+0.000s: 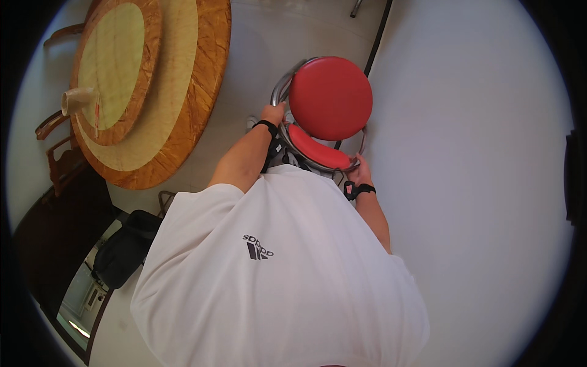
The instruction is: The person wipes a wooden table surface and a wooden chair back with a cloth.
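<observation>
A chair with a round red padded seat [331,98] and a curved red backrest [318,147] on a metal tube frame is in front of me. My left hand [274,113] grips the frame at the chair's left side. Around the frame near the right end of the backrest, my right hand [361,169] is closed; its fingers are partly hidden. Both wrists wear black straps, with a small device by each. The lower part of the chair is mostly hidden under the seat.
At the left stands a large round table [208,87] with a raised round turntable [149,69], bearing a pinkish cup-like container [78,100]. Wooden chairs [59,165] are beyond it. A white wall [472,151] runs close along my right. A black bag [120,254] lies behind at the left.
</observation>
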The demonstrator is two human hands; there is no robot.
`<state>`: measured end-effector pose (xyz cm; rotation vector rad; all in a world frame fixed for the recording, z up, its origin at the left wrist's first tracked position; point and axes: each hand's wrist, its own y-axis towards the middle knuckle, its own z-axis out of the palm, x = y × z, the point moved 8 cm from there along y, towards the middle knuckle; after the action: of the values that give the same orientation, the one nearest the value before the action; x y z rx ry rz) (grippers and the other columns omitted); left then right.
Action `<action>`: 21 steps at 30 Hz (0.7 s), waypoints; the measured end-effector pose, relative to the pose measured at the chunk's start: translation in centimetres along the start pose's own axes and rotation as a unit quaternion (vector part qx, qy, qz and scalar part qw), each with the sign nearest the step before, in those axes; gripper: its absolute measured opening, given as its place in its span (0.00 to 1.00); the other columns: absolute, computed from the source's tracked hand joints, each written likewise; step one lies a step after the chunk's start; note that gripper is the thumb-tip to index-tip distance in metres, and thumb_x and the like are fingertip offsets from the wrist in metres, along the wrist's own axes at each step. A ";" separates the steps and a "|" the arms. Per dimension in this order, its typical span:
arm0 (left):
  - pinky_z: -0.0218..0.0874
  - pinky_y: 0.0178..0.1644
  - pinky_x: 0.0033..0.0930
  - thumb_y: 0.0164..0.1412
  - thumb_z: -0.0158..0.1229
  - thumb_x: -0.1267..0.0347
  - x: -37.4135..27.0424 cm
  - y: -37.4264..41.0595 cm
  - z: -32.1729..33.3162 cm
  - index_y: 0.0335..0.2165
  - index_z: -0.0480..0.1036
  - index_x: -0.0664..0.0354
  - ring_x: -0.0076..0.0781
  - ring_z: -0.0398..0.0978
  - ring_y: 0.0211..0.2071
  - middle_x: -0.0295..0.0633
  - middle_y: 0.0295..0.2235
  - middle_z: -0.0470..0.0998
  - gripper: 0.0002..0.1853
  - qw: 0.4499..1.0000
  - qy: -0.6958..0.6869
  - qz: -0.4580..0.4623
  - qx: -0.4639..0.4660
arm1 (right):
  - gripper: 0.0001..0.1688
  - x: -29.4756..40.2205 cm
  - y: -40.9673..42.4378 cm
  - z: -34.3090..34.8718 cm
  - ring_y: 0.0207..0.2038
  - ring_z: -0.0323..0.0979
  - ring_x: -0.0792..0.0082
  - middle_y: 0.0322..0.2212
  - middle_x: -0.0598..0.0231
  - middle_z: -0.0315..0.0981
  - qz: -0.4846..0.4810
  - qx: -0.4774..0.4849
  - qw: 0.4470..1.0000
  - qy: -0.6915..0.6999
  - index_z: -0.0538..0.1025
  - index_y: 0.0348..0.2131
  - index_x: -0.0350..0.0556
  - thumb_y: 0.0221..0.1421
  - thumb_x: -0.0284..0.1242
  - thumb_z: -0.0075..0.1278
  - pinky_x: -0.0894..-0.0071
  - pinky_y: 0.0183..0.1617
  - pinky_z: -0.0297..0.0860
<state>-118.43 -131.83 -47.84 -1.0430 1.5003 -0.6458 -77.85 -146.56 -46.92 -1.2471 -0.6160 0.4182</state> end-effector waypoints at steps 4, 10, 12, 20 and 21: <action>0.75 0.28 0.43 0.68 0.61 0.54 0.9 0.0 0.1 0.33 0.79 0.75 0.42 0.80 0.20 0.50 0.23 0.80 0.27 0.999 -0.042 -0.020 -0.018 | 0.21 -2.1 -3.3 1.7 0.54 0.76 0.52 0.49 0.50 0.79 0.049 0.023 0.997 -0.058 0.74 0.49 0.45 0.64 0.39 0.60 0.46 0.61 0.71; 0.73 0.28 0.44 0.68 0.62 0.53 2.3 0.2 0.8 0.30 0.78 0.74 0.43 0.81 0.21 0.51 0.22 0.80 0.28 0.998 -0.047 -0.028 0.024 | 0.29 -2.6 -3.1 2.3 0.53 0.77 0.57 0.52 0.57 0.80 0.045 0.022 0.994 -0.097 0.75 0.56 0.48 0.62 0.43 0.62 0.53 0.60 0.72; 0.72 0.28 0.44 0.69 0.60 0.54 2.3 0.2 1.2 0.30 0.77 0.74 0.44 0.81 0.22 0.51 0.21 0.80 0.27 0.997 -0.049 -0.045 0.028 | 0.29 -2.5 -3.7 2.6 0.53 0.77 0.59 0.50 0.59 0.80 0.058 0.038 0.991 -0.115 0.76 0.55 0.47 0.62 0.43 0.64 0.53 0.62 0.71; 0.77 0.33 0.53 0.72 0.57 0.58 4.7 2.6 2.8 0.48 0.71 0.69 0.48 0.80 0.26 0.49 0.28 0.76 0.22 0.986 -0.107 -0.089 0.089 | 0.33 -2.6 -4.1 2.5 0.55 0.77 0.61 0.55 0.63 0.79 0.027 0.020 0.985 -0.170 0.74 0.59 0.51 0.61 0.42 0.67 0.58 0.62 0.70; 0.77 0.34 0.54 0.72 0.57 0.59 5.0 2.5 2.7 0.49 0.71 0.69 0.48 0.80 0.27 0.50 0.30 0.77 0.21 0.986 -0.101 -0.093 0.096 | 0.32 -2.8 -3.8 2.3 0.55 0.77 0.61 0.55 0.63 0.79 0.018 0.029 0.985 -0.168 0.74 0.59 0.51 0.61 0.42 0.66 0.57 0.62 0.70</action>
<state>-116.29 -134.67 -52.93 -1.0726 1.1507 -0.7766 -81.60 -147.60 -43.36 -1.1422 -0.8618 0.6790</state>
